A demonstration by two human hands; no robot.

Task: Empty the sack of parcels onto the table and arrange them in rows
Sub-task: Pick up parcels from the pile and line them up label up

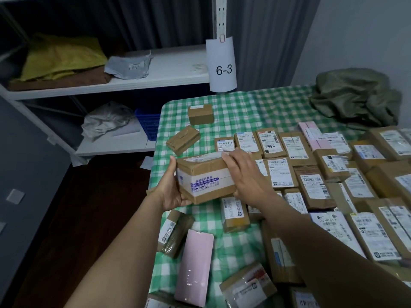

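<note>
A table draped in a green-and-white checked cloth stands beside white metal shelving, its near and right portions covered with labelled parcels laid label-up in rows. The olive-green sack lies crumpled at the table's far right corner, apart from the rows. Over the table's left edge, a person holds a taped brown carton clear of the cloth: the left hand is curled round its left end and underside, and the right hand grips its right end, fingers over the top. A pink parcel lies near the front edge. A paper sign reading "6-3" hangs from the shelving upright. Two small brown boxes sit apart at the far left.
</note>
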